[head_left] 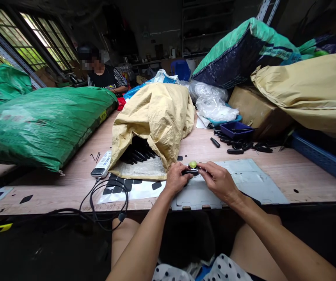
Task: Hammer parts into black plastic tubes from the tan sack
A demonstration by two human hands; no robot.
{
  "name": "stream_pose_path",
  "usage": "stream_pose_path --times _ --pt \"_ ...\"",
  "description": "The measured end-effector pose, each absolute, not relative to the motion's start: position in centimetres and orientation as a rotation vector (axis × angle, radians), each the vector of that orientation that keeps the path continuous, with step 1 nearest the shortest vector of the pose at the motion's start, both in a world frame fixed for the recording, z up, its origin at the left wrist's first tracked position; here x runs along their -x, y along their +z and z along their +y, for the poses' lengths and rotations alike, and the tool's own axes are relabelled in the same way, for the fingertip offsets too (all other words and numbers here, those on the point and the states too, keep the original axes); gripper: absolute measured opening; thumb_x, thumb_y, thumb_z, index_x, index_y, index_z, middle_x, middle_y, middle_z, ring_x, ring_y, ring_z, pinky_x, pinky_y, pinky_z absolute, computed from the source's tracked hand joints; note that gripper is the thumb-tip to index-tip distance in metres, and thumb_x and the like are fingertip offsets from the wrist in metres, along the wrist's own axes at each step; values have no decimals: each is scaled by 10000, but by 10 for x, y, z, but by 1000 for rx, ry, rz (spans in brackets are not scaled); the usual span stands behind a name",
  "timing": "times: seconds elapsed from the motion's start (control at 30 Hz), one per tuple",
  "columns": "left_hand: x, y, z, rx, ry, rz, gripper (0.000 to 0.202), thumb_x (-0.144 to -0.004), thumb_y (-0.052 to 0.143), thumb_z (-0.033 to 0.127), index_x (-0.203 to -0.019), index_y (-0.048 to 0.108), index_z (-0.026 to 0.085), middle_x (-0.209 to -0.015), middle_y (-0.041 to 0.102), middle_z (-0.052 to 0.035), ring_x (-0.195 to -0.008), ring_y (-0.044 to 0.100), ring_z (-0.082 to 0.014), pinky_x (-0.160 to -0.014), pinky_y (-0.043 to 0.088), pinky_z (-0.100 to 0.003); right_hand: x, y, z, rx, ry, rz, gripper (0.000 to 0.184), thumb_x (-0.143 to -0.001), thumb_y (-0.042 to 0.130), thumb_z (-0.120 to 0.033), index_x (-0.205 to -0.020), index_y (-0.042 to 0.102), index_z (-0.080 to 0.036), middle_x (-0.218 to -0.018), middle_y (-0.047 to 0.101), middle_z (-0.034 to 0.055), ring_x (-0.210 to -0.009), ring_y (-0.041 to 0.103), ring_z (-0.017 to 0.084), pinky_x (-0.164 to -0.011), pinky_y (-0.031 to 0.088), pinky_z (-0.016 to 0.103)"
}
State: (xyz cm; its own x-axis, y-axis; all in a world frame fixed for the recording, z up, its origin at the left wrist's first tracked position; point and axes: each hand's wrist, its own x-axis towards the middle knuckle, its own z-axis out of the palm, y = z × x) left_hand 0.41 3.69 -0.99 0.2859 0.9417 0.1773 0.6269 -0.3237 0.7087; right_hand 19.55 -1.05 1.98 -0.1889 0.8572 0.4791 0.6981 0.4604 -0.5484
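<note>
My left hand (177, 178) is closed on a slim black piece (191, 171), shaped like a small handle, just above the grey sheet on the table. My right hand (218, 181) is closed too, its thumb and fingers pinching a small tool with a round yellow-green end (192, 164). That round end sits right by the black piece; whether they touch, I cannot tell. Beside my left hand lies the open mouth of a tan woven sack (156, 113), with several black pieces (138, 152) inside it.
A grey sheet (252, 179) lies under my hands. To the left are a white device (102, 164) with a black cable (93, 203) and a full green sack (45, 121). Loose black pieces (235, 151), a purple tray (236, 130) and a blue crate (326, 160) stand right. A person (103, 78) is behind.
</note>
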Motion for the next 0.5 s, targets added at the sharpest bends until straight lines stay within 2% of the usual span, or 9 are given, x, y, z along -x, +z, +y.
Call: stream_pose_path --times 0.1,0.2,0.4,0.5 --pt "-4 -10 36 -2059 802 1394 87 -823 795 229 -908 777 233 -901 635 -24 -976 525 -225 -886 433 -350 -189 17 -14 1312 206 -1963 309 -1027 470 -277 -1232 701 -253 -1009 730 58 -961 679 187 -861 526 294" --pt "-4 -10 36 -2066 805 1395 35 -838 777 223 -864 773 245 -895 626 -20 -961 520 -222 -867 427 -345 -187 15 -16 1412 165 -2047 298 -1028 467 -279 -1187 719 -278 -948 722 41 -911 679 186 -806 522 285" --pt "-5 -10 36 -2037 808 1404 139 -814 800 226 -951 795 255 -905 637 -23 -981 535 -229 -897 436 -360 -198 17 -18 1410 151 -1919 316 -1023 480 -299 -1244 703 -260 -977 730 51 -939 686 191 -845 526 304" --pt "-5 -12 37 -2033 821 1402 138 -816 797 237 -952 797 259 -907 645 -24 -982 541 -230 -896 441 -362 -204 14 -21 1444 180 -1938 306 -1012 486 -302 -1212 715 -267 -979 739 46 -930 691 192 -826 531 309"
